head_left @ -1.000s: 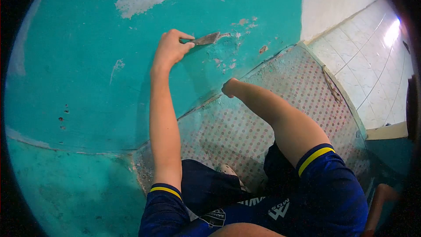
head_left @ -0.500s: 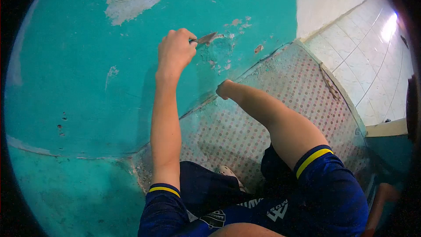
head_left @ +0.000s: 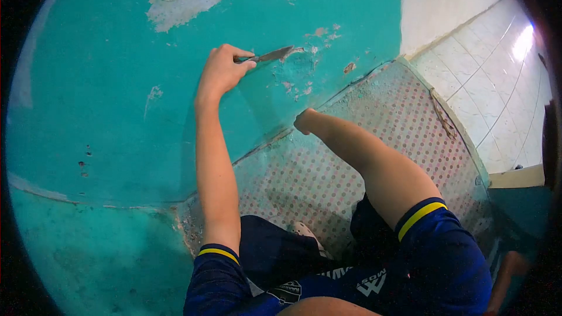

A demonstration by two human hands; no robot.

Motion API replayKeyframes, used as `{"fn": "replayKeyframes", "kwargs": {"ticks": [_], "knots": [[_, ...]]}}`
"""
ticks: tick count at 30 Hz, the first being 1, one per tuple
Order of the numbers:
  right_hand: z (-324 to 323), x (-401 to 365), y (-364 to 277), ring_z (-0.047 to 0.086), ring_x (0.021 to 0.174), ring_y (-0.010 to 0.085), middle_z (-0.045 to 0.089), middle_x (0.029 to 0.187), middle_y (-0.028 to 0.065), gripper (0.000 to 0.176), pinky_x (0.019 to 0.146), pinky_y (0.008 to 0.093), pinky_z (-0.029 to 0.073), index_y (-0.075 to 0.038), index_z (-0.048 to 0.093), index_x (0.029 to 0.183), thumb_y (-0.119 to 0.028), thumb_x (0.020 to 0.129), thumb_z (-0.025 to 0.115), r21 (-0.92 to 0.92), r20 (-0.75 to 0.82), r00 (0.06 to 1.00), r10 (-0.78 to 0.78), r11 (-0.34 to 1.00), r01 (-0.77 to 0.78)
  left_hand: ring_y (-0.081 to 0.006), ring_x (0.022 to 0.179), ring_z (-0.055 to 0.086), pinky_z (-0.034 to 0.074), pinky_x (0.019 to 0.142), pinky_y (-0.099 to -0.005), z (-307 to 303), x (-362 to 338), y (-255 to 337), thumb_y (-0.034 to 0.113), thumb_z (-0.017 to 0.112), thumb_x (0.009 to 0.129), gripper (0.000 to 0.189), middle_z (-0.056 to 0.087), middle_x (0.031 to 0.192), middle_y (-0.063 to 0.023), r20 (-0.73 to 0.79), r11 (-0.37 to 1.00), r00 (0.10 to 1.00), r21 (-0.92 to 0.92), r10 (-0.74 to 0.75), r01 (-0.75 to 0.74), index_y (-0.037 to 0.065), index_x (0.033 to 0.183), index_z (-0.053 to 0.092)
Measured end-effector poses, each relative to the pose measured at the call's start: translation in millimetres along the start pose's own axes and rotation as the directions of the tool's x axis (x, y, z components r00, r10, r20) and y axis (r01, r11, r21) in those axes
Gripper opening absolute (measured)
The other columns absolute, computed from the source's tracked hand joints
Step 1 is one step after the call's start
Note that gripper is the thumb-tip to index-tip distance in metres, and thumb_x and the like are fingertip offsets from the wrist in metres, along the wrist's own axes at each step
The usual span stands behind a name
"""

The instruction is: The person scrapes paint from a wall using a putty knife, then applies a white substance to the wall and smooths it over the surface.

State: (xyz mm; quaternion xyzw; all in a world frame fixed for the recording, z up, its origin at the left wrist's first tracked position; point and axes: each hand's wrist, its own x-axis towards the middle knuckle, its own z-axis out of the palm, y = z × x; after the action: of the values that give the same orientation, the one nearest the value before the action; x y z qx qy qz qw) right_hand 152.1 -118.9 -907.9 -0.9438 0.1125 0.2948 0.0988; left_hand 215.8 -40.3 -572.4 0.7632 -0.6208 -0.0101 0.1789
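Note:
My left hand is closed around the handle of a putty knife. Its thin blade points right, and the tip meets or nearly meets the teal wall by a chipped patch of bare plaster. Low down, my right hand is at the foot of the wall, seen from the wrist side. Its fingers are hidden, so whether they are closed or resting against the wall does not show.
A dusty dotted floor covering with crumbs along the wall lies below me. A raised edge separates it from white tiles at right. Pale patches mark the upper wall. My shoe shows between my legs.
My left hand has shifted left and slightly down with the putty knife, turning so more of the handle and blade show. The right hand stays by the wall's foot; the view shifts slightly.

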Motion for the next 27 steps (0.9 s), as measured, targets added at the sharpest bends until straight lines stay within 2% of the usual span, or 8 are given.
{"fn": "replayKeyframes", "kwargs": {"ticks": [3, 5, 8, 14, 20, 23, 25, 27], "knots": [[4, 18, 7, 0.067, 0.097, 0.0312, 0.07, 0.108, 0.0042, 0.028, 0.074, 0.0539, 0.055, -0.017, 0.072, 0.108, -0.023, 0.081, 0.072, 0.003, -0.036, 0.999, 0.013, 1.0, -0.013, -0.0151, 0.063, 0.058, 0.047, 0.062, -0.0313, -24, -6, 13, 0.014, 0.072, 0.079, 0.027, 0.069, 0.077, -0.0143, 0.042, 1.0, 0.999, -0.013, 0.002, -0.002, 0.005, 0.105, 0.074], [-3, 5, 4, 0.067, 0.097, 0.0316, 0.069, 0.11, 0.0043, 0.029, 0.074, 0.0542, 0.056, -0.016, 0.072, 0.109, -0.023, 0.081, 0.072, -0.005, -0.042, 0.999, 0.018, 1.0, -0.018, -0.0107, 0.063, 0.054, 0.045, 0.06, -0.029, -39, -10, 10, 0.011, 0.068, 0.084, 0.027, 0.067, 0.074, -0.0086, -0.151, 0.943, 0.973, -0.26, 0.173, -0.208, 0.005, 0.11, 0.072], [-8, 7, 5, 0.066, 0.101, 0.0327, 0.068, 0.116, 0.0046, 0.032, 0.074, 0.0551, 0.056, -0.015, 0.071, 0.112, -0.023, 0.081, 0.072, -0.007, 0.046, 0.998, 0.046, 0.999, -0.046, -0.0079, 0.064, 0.052, 0.043, 0.059, -0.0273, -62, -21, 24, 0.01, 0.064, 0.089, 0.028, 0.064, 0.071, -0.0039, -0.302, 0.938, 0.951, -0.305, 0.066, -0.163, 0.006, 0.116, 0.069], [6, 6, 3, 0.066, 0.101, 0.0325, 0.068, 0.116, 0.0059, 0.032, 0.078, 0.0538, 0.055, -0.015, 0.07, 0.113, -0.023, 0.082, 0.071, -0.016, 0.012, 1.0, 0.001, 1.0, -0.001, -0.0028, 0.057, 0.041, 0.034, 0.051, -0.0229, -72, -31, 43, 0.014, 0.063, 0.092, 0.029, 0.061, 0.07, 0.0013, -0.518, 0.974, 0.854, -0.162, 0.051, -0.156, 0.008, 0.119, 0.069], [-8, -15, 0, 0.066, 0.101, 0.0289, 0.069, 0.112, 0.01, 0.033, 0.084, 0.0453, 0.054, -0.007, 0.073, 0.104, -0.019, 0.073, 0.075, 0.079, 0.039, 0.998, 0.049, 0.996, -0.052, -0.0097, 0.057, 0.058, 0.046, 0.055, -0.0285, -58, -23, 60, 0.006, 0.065, 0.087, 0.021, 0.068, 0.068, -0.01, -0.636, 0.979, 0.765, -0.065, 0.107, -0.191, 0.006, 0.106, 0.074], [-12, -32, -4, 0.067, 0.097, 0.0307, 0.07, 0.105, 0.0116, 0.03, 0.081, 0.0456, 0.055, -0.007, 0.071, 0.106, -0.015, 0.077, 0.07, 0.014, -0.097, 0.995, 0.002, 1.0, 0.0, -0.0109, 0.058, 0.061, 0.048, 0.056, -0.0289, -39, -9, 59, 0.006, 0.066, 0.086, 0.02, 0.068, 0.068, -0.012, -0.681, 0.963, 0.721, -0.085, 0.131, -0.256, 0.004, 0.104, 0.074], [-29, -59, -13, 0.067, 0.092, 0.032, 0.069, 0.094, 0.0125, 0.026, 0.078, 0.0454, 0.055, -0.007, 0.067, 0.107, -0.011, 0.082, 0.062, -0.123, -0.512, 0.817, -0.266, 0.964, 0.236, -0.0109, 0.058, 0.061, 0.048, 0.056, -0.0284, -44, -10, 57, 0.007, 0.067, 0.085, 0.019, 0.068, 0.068, -0.0118, -0.685, 0.966, 0.722, -0.104, 0.102, -0.235, 0.003, 0.103, 0.074], [-57, -64, -35, 0.067, 0.086, 0.0326, 0.067, 0.086, 0.0132, 0.022, 0.072, 0.0449, 0.054, -0.005, 0.062, 0.105, -0.009, 0.085, 0.055, -0.175, -0.579, 0.745, -0.33, 0.943, 0.282, -0.011, 0.058, 0.062, 0.047, 0.056, -0.0278, -53, -15, 54, 0.007, 0.068, 0.085, 0.019, 0.068, 0.068, -0.0117, -0.683, 0.969, 0.728, -0.127, 0.07, -0.212, 0.003, 0.102, 0.074]]}}
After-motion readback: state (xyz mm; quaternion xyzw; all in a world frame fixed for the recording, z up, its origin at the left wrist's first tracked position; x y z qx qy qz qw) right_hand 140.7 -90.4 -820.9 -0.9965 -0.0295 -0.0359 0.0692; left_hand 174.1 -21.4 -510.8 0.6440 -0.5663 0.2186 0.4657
